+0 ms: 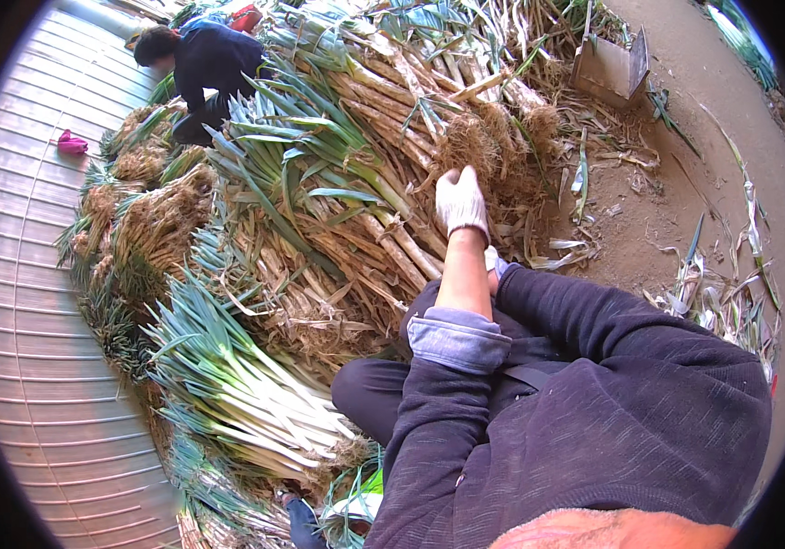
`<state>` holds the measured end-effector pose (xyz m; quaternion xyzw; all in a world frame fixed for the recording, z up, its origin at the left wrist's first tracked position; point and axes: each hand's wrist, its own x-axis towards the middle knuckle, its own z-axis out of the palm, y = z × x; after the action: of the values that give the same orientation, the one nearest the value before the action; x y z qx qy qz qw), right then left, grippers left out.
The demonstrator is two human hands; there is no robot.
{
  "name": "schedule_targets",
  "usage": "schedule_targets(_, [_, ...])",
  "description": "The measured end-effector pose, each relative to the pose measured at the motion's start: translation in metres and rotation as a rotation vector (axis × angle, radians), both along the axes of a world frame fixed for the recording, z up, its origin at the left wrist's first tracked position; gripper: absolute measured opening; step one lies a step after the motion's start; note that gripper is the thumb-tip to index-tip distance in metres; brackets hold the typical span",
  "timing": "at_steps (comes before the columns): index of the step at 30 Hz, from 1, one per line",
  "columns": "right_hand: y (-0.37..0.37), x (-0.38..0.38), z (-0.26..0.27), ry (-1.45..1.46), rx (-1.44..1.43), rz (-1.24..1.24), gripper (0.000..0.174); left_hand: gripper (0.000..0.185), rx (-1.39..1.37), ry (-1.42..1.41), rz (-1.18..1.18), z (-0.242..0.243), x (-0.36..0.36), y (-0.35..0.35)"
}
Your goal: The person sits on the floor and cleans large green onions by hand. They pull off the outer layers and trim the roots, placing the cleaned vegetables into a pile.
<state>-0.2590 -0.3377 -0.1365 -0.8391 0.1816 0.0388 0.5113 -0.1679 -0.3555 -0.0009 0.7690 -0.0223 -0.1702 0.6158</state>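
Note:
My left hand (461, 200), in a pale knitted glove, reaches to the root end of a heap of unpeeled long green onions (392, 161). Its fingertips are beside the brown fibrous roots (464, 144), and whether they grip anything is not plain. Only a little of my right hand (493, 258) shows, in a pale glove close behind my left wrist; its fingers are hidden. Left of my knee lies a pile of peeled green onions (262, 412), with white stalks and green tops.
Bundled green onions (166, 213) are stacked beside a ribbed wall (29, 274). Another person (217, 65) bends over at the upper left. A metal scoop-like container (612, 72) stands on the dirt floor (694, 185). Stripped husks (715, 302) lie at my right.

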Motion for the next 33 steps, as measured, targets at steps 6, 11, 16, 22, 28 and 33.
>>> schedule_targets(6, [0.009, 0.025, -0.017, 0.214, -0.007, -0.199, 0.088, 0.033, 0.009, 0.324, 0.241, -0.059, 0.048, 0.047])
schedule_targets(11, [0.002, 0.014, 0.02, 0.362, -0.004, -0.2, 0.106, 0.03, 0.069, 0.162, 0.386, -0.054, 0.052, 0.049])
schedule_targets(16, [-0.018, -0.036, 0.08, 0.112, -0.07, -0.294, 0.078, 0.034, 0.121, 0.122, 0.485, -0.026, 0.04, 0.055])
schedule_targets(22, [-0.077, -0.088, 0.131, 0.062, 0.256, -0.015, 0.042, 0.058, -0.421, 0.463, 0.423, -0.018, 0.044, 0.053])
schedule_targets(28, [-0.138, -0.224, 0.148, 0.418, 1.314, 0.065, 0.04, 0.053, -0.949, 0.582, 0.281, -0.012, 0.058, 0.051])
schedule_targets(33, [-0.143, -0.236, 0.111, 0.442, 0.738, 0.169, 0.061, 0.053, -0.846, 0.685, 0.158, -0.009, 0.035, 0.031])
